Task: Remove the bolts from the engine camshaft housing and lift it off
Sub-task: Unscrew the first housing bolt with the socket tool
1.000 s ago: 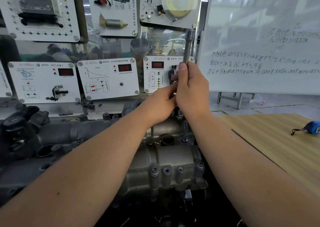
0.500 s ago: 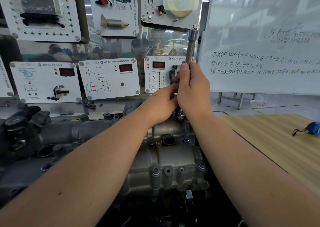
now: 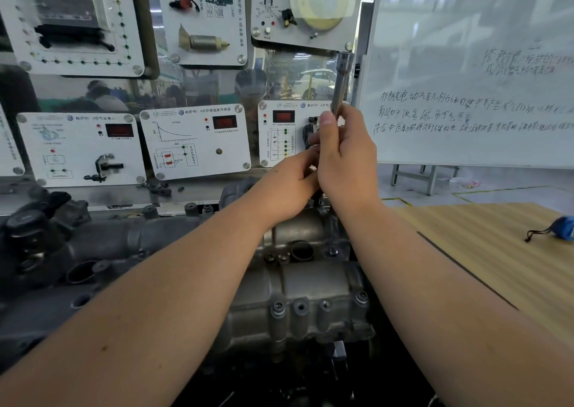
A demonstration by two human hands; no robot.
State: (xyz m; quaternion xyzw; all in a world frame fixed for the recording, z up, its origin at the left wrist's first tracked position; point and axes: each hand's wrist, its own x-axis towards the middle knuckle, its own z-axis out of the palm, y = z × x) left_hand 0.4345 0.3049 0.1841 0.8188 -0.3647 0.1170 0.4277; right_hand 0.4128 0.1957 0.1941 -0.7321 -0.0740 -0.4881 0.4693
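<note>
Nearest to us, both forearms reach forward over the camshaft housing (image 3: pixel 298 285), a grey cast metal part lying across the lower middle of the view, with bolts (image 3: pixel 278 306) along its near edge. To its right lies the wooden worktop (image 3: pixel 497 251), with a small blue object (image 3: pixel 563 228) near its far right edge.

Further out, the 2 hands meet above the far end of the housing. Our right hand (image 3: pixel 344 161) is upright, its fingers (image 3: pixel 326 127) curled round the shaft of a metal wrench (image 3: pixel 341 80) that stands almost vertical and rises above the fist. Our left hand (image 3: pixel 287 183) sits just beside and below the right, touching it; its fingers are curled inward at the base of the tool, but we cannot tell exactly what they hold.

Behind stand white training panels (image 3: pixel 195 139) with red displays, and at the far right a whiteboard (image 3: pixel 466 64) with handwriting.
</note>
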